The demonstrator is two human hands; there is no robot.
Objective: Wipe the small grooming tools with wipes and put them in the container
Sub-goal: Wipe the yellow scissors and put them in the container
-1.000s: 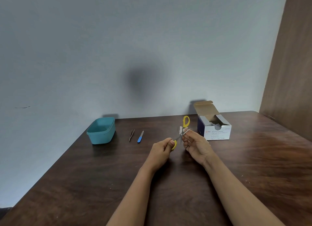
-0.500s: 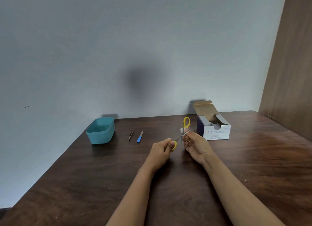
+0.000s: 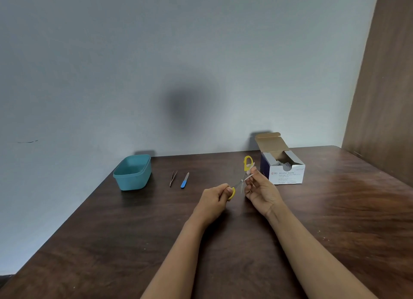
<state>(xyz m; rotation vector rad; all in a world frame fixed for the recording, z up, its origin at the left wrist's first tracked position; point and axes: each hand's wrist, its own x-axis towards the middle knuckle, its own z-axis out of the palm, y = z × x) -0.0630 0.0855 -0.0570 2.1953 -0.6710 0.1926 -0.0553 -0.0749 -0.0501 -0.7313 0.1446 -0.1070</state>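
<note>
Small yellow-handled scissors (image 3: 247,163) are spread open above the middle of the table. My left hand (image 3: 215,198) grips the lower yellow loop. My right hand (image 3: 260,190) pinches a small white wipe (image 3: 251,167) against one blade near the upper loop. Metal tweezers (image 3: 173,177) and a blue-handled nail file (image 3: 184,181) lie side by side on the table to the left. Further left stands the teal container (image 3: 133,172), open, with nothing visible inside.
An open box of alcohol swabs (image 3: 282,170) stands at the back right of the dark wooden table (image 3: 111,243). A grey wall runs behind the table and a brown wooden panel (image 3: 388,97) rises at the right.
My right hand's fingers with the wipe have shifted a little along the scissor blade. My left hand keeps the same grip on the lower loop.
</note>
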